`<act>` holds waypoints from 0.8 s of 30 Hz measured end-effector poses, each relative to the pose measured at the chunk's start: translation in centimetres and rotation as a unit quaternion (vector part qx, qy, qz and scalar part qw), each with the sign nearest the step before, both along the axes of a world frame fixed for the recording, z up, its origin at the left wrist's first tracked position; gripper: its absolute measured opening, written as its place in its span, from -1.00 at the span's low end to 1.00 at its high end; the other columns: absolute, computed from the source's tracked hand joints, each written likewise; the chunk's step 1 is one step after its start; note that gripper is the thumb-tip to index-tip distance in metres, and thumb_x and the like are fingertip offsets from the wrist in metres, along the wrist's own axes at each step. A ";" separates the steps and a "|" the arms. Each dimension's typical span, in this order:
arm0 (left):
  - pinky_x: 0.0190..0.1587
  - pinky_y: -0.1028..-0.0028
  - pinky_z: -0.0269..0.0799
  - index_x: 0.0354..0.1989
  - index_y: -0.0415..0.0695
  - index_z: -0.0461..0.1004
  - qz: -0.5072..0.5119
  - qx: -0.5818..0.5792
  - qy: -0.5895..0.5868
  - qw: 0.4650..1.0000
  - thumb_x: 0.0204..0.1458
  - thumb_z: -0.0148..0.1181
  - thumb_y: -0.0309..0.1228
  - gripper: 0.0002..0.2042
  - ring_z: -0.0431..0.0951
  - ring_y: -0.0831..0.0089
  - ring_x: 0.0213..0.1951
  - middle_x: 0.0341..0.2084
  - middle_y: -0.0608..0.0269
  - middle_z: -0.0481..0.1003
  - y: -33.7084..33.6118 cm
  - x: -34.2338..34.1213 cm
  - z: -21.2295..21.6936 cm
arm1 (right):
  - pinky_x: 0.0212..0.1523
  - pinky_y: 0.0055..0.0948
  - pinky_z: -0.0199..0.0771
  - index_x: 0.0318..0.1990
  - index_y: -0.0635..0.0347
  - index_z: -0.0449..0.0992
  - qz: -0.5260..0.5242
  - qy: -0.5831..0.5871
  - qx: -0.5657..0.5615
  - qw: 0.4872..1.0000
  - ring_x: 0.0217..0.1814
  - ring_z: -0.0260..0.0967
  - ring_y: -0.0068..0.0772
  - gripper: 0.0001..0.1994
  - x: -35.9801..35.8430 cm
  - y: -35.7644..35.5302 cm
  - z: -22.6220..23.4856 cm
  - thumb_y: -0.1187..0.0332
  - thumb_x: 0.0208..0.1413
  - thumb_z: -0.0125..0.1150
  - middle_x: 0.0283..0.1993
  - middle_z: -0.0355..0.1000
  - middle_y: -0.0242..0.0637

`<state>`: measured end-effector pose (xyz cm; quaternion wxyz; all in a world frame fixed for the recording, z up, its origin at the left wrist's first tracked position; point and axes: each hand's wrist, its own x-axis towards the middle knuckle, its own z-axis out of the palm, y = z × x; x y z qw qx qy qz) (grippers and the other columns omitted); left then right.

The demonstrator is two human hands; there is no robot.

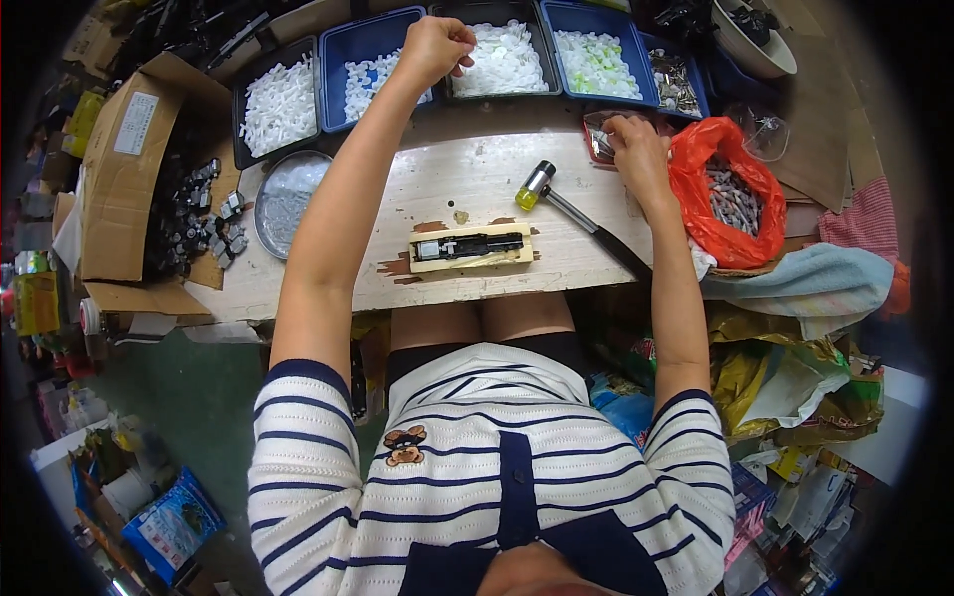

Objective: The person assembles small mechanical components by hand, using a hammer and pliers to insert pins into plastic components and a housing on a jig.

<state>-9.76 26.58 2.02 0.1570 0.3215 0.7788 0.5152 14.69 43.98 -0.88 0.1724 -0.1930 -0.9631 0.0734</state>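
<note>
Pale worn worktop (447,174), green floor (189,392); left fingers (461,34) near white pieces (509,62).

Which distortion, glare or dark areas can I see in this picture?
Head view: black corners; the row of trays bends in an arc; the hammer has a glint on its metal head; dark parts by the cardboard box blend together.

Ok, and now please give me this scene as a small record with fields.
Left hand: by the left side of a black bin with white pieces
Right hand: at a small red-edged tray; grip unclear
Bench middle: black-and-silver part in a pale holder
Right of holder: hammer
Far right: open red bag of small pieces
Left: open cardboard box
</note>
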 end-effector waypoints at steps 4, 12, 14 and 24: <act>-0.61 0.59 0.42 -0.42 -0.27 0.50 0.020 -0.001 0.024 1.000 -0.08 0.13 -0.59 -0.94 0.54 0.52 -0.52 -0.54 0.25 0.49 -0.4 1.1 0.2 | -0.23 -0.24 0.14 -0.33 0.10 0.46 -0.005 0.026 -0.032 0.999 -0.22 0.33 -0.24 -0.89 0.0 -0.3 0.2 0.40 -0.05 0.10 -0.37 0.41 -0.27; -0.28 0.33 0.41 -0.43 -0.16 0.53 -0.046 -0.169 0.315 0.933 -0.22 0.15 -0.47 -0.86 0.51 0.16 -0.34 -0.43 0.04 0.50 3.8 2.4 -2.4 | -0.23 -0.13 0.11 -0.39 0.09 0.44 0.008 0.035 -0.125 0.992 -0.22 0.36 -0.26 -0.94 -0.2 -1.4 -0.3 0.40 -0.05 0.07 -0.39 0.43 -0.34; -0.28 0.27 0.40 -0.47 -0.14 0.53 -0.039 -0.250 0.352 0.901 -0.21 0.12 -0.41 -0.86 0.50 0.11 -0.33 -0.44 0.01 0.49 4.4 2.6 -2.6 | -0.23 -0.14 0.11 -0.39 0.10 0.44 0.009 0.031 -0.121 0.992 -0.23 0.36 -0.26 -0.94 0.0 -2.0 0.1 0.40 -0.05 0.06 -0.39 0.43 -0.33; -0.68 0.58 0.37 -0.40 -0.29 0.50 -0.002 0.041 -0.048 0.998 -0.04 0.11 -0.43 -0.84 0.48 0.54 -0.62 -0.59 0.21 0.48 -1.0 3.6 1.1 | -0.28 -0.47 0.26 -0.38 0.18 0.43 0.010 0.133 -0.258 0.957 -0.35 0.36 -0.42 -0.93 1.0 -2.0 0.5 0.47 -0.06 0.10 -0.41 0.42 -0.28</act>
